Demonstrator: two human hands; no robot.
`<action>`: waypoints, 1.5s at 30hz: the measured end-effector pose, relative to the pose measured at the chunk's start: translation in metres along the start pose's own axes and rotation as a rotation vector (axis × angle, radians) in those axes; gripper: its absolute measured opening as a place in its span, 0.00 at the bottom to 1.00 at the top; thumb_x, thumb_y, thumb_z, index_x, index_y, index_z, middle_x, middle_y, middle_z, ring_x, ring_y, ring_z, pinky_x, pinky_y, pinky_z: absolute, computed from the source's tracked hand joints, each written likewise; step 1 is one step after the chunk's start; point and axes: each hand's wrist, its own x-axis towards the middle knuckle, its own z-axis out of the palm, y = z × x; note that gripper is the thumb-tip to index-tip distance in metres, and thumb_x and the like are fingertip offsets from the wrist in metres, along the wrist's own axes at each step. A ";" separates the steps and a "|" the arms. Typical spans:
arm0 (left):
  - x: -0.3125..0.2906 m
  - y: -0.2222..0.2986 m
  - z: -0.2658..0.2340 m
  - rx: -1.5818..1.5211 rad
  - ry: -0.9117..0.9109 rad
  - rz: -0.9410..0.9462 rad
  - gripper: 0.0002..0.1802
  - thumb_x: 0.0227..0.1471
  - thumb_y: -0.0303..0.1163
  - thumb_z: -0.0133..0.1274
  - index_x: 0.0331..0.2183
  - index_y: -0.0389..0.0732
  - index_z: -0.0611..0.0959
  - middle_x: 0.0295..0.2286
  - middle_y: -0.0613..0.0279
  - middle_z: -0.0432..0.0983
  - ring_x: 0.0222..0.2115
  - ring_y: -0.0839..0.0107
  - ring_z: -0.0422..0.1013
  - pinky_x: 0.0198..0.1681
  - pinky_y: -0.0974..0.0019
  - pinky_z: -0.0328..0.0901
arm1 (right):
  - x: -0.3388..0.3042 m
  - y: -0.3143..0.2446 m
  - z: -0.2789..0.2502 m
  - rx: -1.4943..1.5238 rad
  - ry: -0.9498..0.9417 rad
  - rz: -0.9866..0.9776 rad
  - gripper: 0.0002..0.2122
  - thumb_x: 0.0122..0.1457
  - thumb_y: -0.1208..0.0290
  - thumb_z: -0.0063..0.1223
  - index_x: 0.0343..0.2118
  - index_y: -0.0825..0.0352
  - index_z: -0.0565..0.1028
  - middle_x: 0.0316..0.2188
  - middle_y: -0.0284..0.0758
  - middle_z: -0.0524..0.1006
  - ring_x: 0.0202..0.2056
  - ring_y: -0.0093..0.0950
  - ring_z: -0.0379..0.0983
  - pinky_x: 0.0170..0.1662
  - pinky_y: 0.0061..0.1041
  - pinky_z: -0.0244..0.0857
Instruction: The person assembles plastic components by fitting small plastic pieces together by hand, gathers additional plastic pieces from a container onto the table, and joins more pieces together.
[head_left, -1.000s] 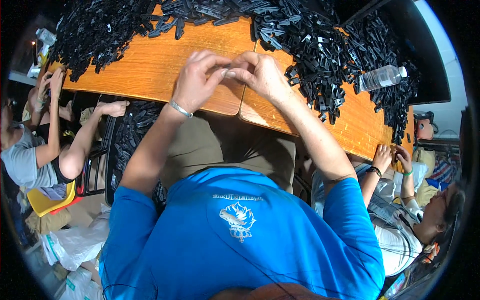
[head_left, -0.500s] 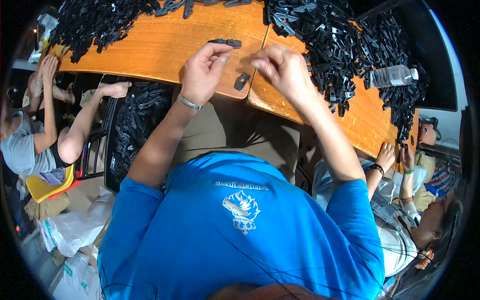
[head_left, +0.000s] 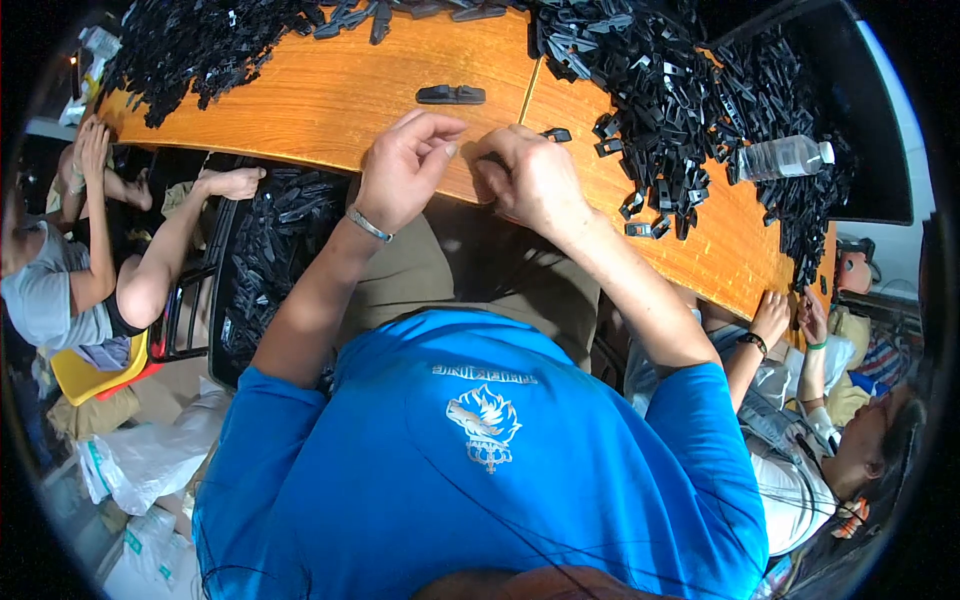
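My left hand (head_left: 405, 168) hovers over the table's near edge, thumb and forefinger apart, with nothing visible between them. Close beside it, my right hand (head_left: 535, 180) is closed, its fingertips bent down at the table edge around a small black plastic piece (head_left: 493, 158), mostly covered by the fingers. Beyond my left fingertips lies a long black plastic clip (head_left: 450, 95). Just past my right knuckles rests another small black piece (head_left: 557, 134). The wooden table (head_left: 340, 85) has a seam running between my hands.
Heaps of black plastic parts lie at the far left (head_left: 190, 50) and right (head_left: 670, 100). A clear bottle (head_left: 785, 158) lies on the right heap. A black bin (head_left: 275, 260) of parts stands left of my lap. Other people's hands are at left (head_left: 92, 145) and right (head_left: 770, 318).
My right hand has come down and left over the spot where a small black piece lay. The long clip now shows fully beyond my left hand, which has shifted slightly nearer.
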 end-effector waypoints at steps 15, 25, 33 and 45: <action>-0.002 0.012 0.002 -0.404 -0.133 0.070 0.13 0.59 0.17 0.63 0.47 0.35 0.85 0.43 0.64 0.79 0.42 0.79 0.77 0.45 0.74 0.73 | -0.004 0.009 -0.018 1.667 -0.233 0.747 0.12 0.70 0.72 0.61 0.53 0.67 0.75 0.30 0.36 0.82 0.20 0.23 0.74 0.23 0.21 0.66; -0.006 0.005 0.002 -0.498 -0.129 -0.251 0.03 0.63 0.22 0.62 0.39 0.35 0.85 0.33 0.69 0.82 0.32 0.82 0.77 0.38 0.76 0.72 | -0.003 -0.032 -0.033 0.114 0.025 -0.115 0.15 0.66 0.69 0.63 0.52 0.68 0.77 0.42 0.39 0.80 0.38 0.41 0.83 0.37 0.37 0.80; 0.012 0.000 -0.013 -0.510 -0.172 -0.346 0.08 0.64 0.29 0.64 0.41 0.35 0.85 0.31 0.67 0.84 0.30 0.81 0.77 0.36 0.73 0.73 | 0.007 -0.015 -0.016 -0.041 -0.094 -0.021 0.15 0.58 0.74 0.60 0.49 0.66 0.79 0.42 0.42 0.78 0.39 0.49 0.81 0.41 0.45 0.78; 0.058 -0.031 -0.033 0.480 0.059 0.092 0.11 0.51 0.26 0.70 0.38 0.38 0.88 0.39 0.57 0.80 0.45 0.53 0.75 0.48 0.53 0.71 | 0.074 0.031 0.002 -0.216 -0.019 0.126 0.14 0.52 0.76 0.74 0.44 0.66 0.86 0.35 0.39 0.80 0.35 0.41 0.81 0.40 0.36 0.75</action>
